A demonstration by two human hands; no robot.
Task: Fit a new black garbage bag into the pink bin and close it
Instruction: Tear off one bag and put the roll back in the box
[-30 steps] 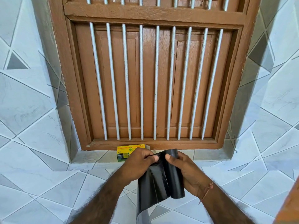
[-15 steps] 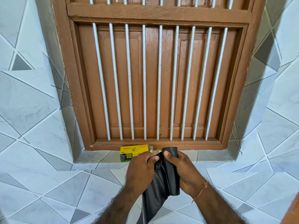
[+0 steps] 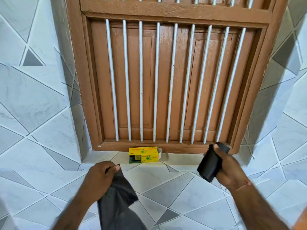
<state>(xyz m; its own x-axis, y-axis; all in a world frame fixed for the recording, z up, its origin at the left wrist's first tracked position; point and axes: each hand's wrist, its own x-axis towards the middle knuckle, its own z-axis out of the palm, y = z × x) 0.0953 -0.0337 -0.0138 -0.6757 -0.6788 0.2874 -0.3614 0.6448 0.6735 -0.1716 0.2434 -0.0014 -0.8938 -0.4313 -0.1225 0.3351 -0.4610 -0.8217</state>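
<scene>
One bag off the roll, bin not in sight

The left hand [image 3: 99, 175] has its grip closed on a loose black bag [image 3: 118, 206] hanging below and left of the yellow box [image 3: 143, 154]; the right hand [image 3: 223, 168], right of the box, is wrapped around the bag roll [image 3: 209, 165]. Likely next: put the roll down, shake the bag open, find the pink bin.
</scene>
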